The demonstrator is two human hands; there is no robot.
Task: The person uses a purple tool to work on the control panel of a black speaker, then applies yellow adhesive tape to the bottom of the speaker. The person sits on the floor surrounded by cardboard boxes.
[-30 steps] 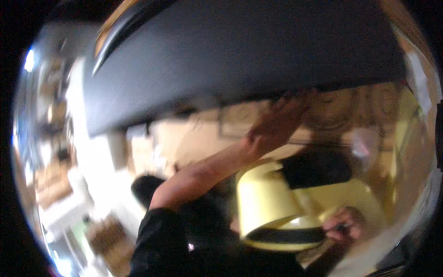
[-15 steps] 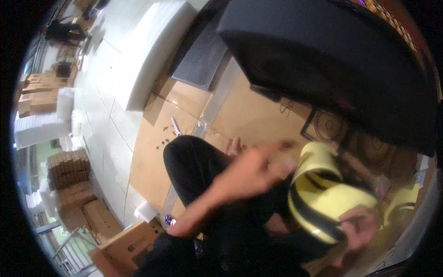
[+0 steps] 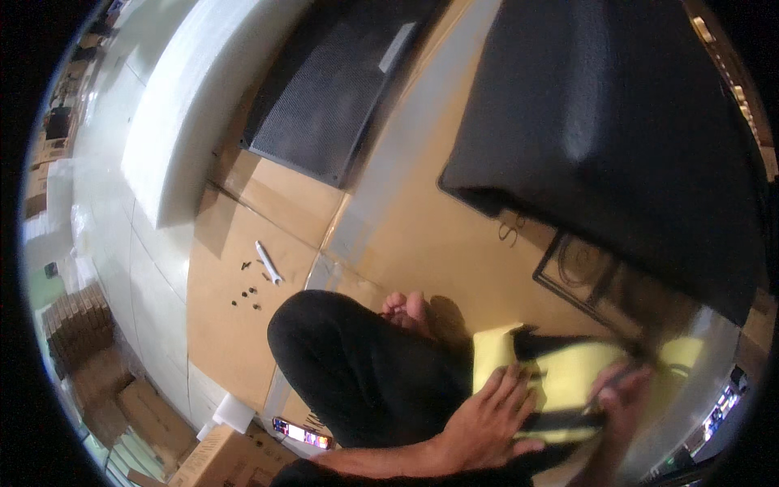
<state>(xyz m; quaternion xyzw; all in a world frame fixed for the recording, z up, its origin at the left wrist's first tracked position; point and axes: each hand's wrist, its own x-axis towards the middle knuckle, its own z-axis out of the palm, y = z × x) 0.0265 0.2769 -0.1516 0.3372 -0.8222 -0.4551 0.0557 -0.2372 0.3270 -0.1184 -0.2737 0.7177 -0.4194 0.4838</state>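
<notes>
A yellow power tool (image 3: 560,381) with black parts lies low on the flattened cardboard (image 3: 422,243) in front of my folded legs. My left hand (image 3: 487,418) rests flat on its near yellow end, fingers spread. My right hand (image 3: 625,398) is on its right side, blurred, fingers curled around a dark part of the tool. A large black cabinet (image 3: 625,122) looms above, close to the tool.
A black mesh grille panel (image 3: 333,97) lies at the top middle beside a thick white foam slab (image 3: 187,105). A small white tool (image 3: 268,261) and several dark screws (image 3: 247,292) lie on the cardboard to the left. Cardboard boxes (image 3: 138,406) stand at lower left.
My left hand has dropped from the black cabinet's edge down onto the yellow tool. The view has swung down toward the floor and my legs.
</notes>
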